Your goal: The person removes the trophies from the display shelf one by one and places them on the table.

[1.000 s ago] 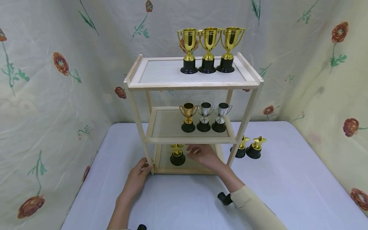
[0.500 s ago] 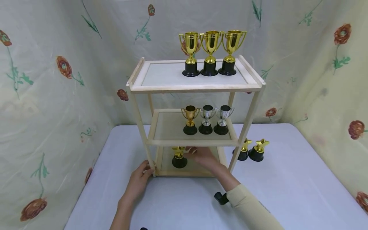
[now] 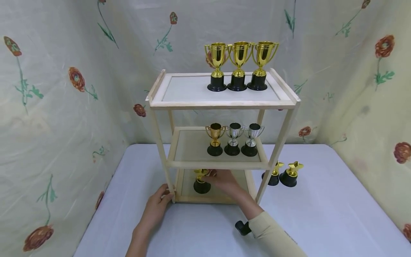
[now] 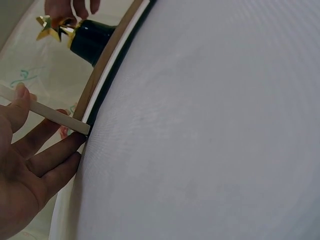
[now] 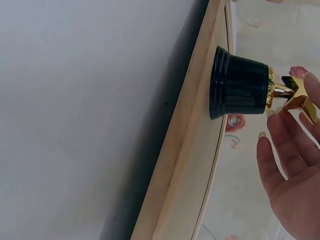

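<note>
A small trophy [image 3: 202, 186] with a gold star and a black base stands upright on the bottom shelf of a pale wooden rack. My right hand [image 3: 226, 184] reaches in from the right and pinches its star. In the right wrist view, thumb and fingers lie on either side of the gold star [image 5: 300, 100], while the black base [image 5: 242, 85] sits on the shelf. At the lower left, my left hand [image 3: 155, 207] grips the rack's front left leg [image 3: 161, 153]. The left wrist view shows the thumb on one side of this leg [image 4: 60, 117] and fingers on the other.
Three gold cups [image 3: 238, 67] stand on the top shelf [image 3: 186, 89]. One gold cup [image 3: 215, 137] and two silver cups [image 3: 233, 135] occupy the middle shelf [image 3: 192, 146]. Two more star trophies [image 3: 288, 178] stand on the white table [image 3: 321, 207], right of the rack.
My right hand has moved left and now pinches the star on the bottom shelf's trophy. The left hand keeps its grip on the leg. The head view has tilted up slightly.
</note>
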The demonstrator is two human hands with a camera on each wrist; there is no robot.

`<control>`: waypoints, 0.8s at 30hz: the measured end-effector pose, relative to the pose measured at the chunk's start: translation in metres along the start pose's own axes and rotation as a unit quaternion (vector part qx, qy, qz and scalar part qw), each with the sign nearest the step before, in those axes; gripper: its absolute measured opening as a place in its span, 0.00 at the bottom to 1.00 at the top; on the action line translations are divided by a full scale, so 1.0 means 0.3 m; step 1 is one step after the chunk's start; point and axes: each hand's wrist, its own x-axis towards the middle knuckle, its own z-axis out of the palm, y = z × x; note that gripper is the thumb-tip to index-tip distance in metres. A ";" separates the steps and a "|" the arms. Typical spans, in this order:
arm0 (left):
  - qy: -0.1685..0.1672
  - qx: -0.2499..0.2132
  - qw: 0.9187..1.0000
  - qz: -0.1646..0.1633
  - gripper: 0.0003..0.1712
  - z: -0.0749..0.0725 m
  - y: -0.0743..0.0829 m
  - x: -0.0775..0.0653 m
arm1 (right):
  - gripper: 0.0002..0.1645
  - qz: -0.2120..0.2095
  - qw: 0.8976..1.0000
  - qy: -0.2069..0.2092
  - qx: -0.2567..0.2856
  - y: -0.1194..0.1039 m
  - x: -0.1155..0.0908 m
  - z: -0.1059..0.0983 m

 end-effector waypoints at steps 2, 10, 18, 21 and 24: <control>-0.001 -0.002 1.000 0.001 0.15 0.001 0.001 0.000 | 0.17 0.003 1.000 0.003 -0.005 -0.002 0.002 0.004; -0.002 -0.003 1.000 -0.006 0.13 -0.001 0.004 -0.005 | 0.19 0.030 0.999 0.016 0.009 -0.006 0.004 0.014; -0.004 -0.001 1.000 -0.010 0.14 0.002 0.008 -0.001 | 0.21 0.011 0.999 0.024 0.019 -0.001 -0.013 0.004; -0.004 0.001 1.000 -0.011 0.14 0.002 0.008 -0.004 | 0.19 0.007 1.000 0.025 0.015 -0.003 -0.022 -0.001; -0.003 0.002 1.000 -0.014 0.15 0.000 0.009 -0.006 | 0.18 -0.009 1.000 0.027 0.010 -0.010 -0.034 -0.008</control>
